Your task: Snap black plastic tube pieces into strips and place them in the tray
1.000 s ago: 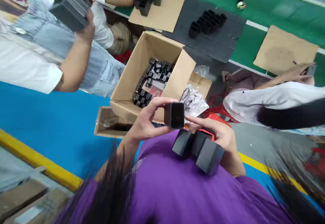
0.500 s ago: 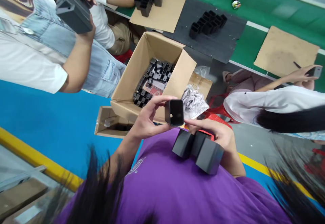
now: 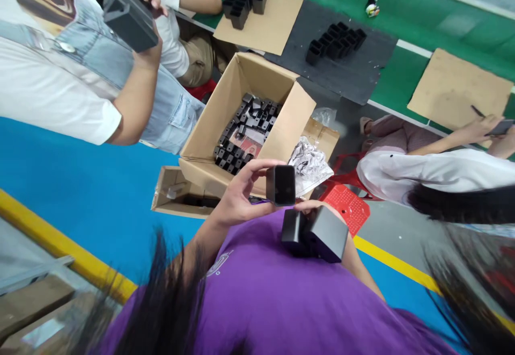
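My left hand (image 3: 238,198) grips a black rectangular hollow piece (image 3: 281,185) between thumb and fingers, its dark end facing me. Just below and to the right, my right hand (image 3: 313,205) holds black blocks of similar shape. One larger block (image 3: 329,235) is tilted, and a smaller one (image 3: 293,233) sits beside it, close against my purple shirt. Most of my right fingers are hidden behind these blocks. Beyond my hands stands an open cardboard box (image 3: 290,121), with many small black pieces (image 3: 244,130) lying inside.
A co-worker at left holds dark grey blocks (image 3: 131,17). Black hollow pieces (image 3: 336,41) stand on a dark mat on the green table (image 3: 396,76). A red stool (image 3: 346,209), crumpled paper (image 3: 309,163) and a smaller carton (image 3: 164,190) are nearby. Another person sits at right.
My right hand and its blocks have turned and drawn inward, left and slightly up, uncovering the red stool. My left hand still holds its piece. The whole view has shifted a little.
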Demonstrator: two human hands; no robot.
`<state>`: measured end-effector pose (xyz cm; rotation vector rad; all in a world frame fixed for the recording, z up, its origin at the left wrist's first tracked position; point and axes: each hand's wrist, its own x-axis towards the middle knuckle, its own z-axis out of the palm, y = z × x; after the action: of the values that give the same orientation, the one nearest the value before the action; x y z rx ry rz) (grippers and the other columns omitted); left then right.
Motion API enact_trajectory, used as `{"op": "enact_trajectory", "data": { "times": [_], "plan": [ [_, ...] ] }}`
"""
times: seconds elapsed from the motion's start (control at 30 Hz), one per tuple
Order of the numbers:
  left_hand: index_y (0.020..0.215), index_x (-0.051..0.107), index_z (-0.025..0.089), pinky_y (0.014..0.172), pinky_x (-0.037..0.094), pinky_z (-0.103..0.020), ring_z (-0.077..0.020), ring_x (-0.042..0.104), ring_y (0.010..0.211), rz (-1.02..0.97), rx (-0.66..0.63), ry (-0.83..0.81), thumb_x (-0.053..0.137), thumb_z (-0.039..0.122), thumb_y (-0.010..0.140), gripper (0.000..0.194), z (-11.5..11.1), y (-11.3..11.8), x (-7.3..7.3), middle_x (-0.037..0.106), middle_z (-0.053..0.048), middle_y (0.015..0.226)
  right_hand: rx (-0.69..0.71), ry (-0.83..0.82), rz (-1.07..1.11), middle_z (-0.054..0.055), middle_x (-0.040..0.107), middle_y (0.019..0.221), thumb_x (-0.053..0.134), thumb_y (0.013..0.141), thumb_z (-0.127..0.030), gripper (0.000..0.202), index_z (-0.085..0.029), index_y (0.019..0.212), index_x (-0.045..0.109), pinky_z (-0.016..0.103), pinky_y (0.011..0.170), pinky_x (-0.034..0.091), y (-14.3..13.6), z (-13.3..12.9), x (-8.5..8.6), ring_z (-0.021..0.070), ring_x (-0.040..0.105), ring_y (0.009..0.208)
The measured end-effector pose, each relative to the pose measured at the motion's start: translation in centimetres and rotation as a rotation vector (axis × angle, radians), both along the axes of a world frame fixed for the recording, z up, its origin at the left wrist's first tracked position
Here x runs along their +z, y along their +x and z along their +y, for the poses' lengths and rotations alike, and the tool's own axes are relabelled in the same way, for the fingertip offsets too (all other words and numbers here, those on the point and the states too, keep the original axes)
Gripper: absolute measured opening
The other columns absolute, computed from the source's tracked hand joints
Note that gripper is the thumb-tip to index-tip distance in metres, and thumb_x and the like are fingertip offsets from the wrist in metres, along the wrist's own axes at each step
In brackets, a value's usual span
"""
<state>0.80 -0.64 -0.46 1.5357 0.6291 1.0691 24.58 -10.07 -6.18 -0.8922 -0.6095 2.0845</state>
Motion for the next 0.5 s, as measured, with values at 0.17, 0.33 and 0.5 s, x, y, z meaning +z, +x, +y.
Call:
{"op": "enact_trajectory", "data": {
  "times": [0.17,0.33,0.5],
  "plan": [
    [0.142,0.059,0.032,0.111,0.052,-0.031,-0.0211,0.065,0.128,-0.019,-0.005,-0.004,0.090,0.014,0.072,0.078,0.1,0.2,-0.1,0.068,-0.007,0.137,0.032,0.067,-0.005,0.004,0.079,0.087,0.085,0.072,-0.051,0.042,-0.022,0.102,0.081,0.023,0.059,0.051,0.2,1.2,-1.2,0.0148,0.067,0.066],
    [0.142,0.059,0.031,0.112,0.052,-0.033,-0.0215,0.065,0.127,-0.017,0.003,0.001,0.091,0.016,0.072,0.078,0.3,0.0,-0.1,0.068,-0.007,0.136,-0.101,0.028,-0.082,0.006,0.079,0.096,0.079,0.073,-0.053,0.044,-0.020,0.102,0.079,0.028,0.073,0.059,-1.1,2.2,-1.6,0.0198,0.072,0.081],
    [0.141,0.060,0.032,0.110,0.053,-0.032,-0.0208,0.065,0.126,-0.024,0.020,-0.002,0.091,0.018,0.072,0.077,0.4,0.0,-0.4,0.069,-0.007,0.135,-0.238,-0.132,-0.076,0.005,0.078,0.096,0.084,0.065,-0.045,0.045,-0.020,0.100,0.073,0.031,0.074,0.061,-2.3,1.7,-2.7,0.0211,0.073,0.083]
  ]
}}
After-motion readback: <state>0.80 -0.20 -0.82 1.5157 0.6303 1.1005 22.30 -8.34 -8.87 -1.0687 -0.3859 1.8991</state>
